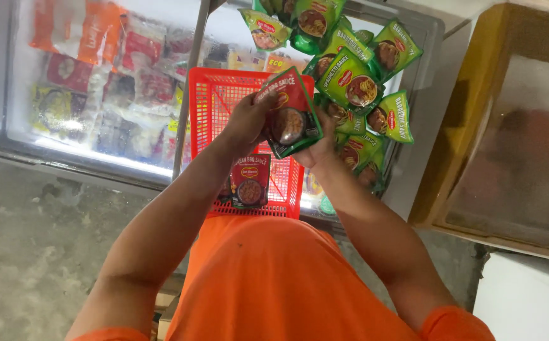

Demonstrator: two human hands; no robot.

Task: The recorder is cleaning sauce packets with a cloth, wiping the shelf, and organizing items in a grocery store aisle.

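From the head camera, looking down, both hands meet over a red plastic basket (214, 120) that sits on the glass top of a chest freezer (66, 151). The left hand (246, 120) is closed around the left edge of a red sauce pouch (290, 113), and the right hand (318, 148) cups the same pouch from below and from the right, so the pouch is up in the air just above the basket, tilted a little. To do this step well, I think both hands should hold the pouch by its edges, not squeeze the soft middle, and keep it flat and low over the basket so it does not slip out. Now the counting. There is one red pouch in the hands. There is one more red pouch (249, 180) lying inside the basket, near its front wall. That makes two red ones that I can see. To the right, touching the basket, is a bunch of green sauce pouches (350, 82); I count about ten, but some hide behind others, so I cannot be sure. There is one basket. Under the freezer glass lie many frozen packs (142, 82), too blurry to count. A yellow box (508, 126) stands at the far right.
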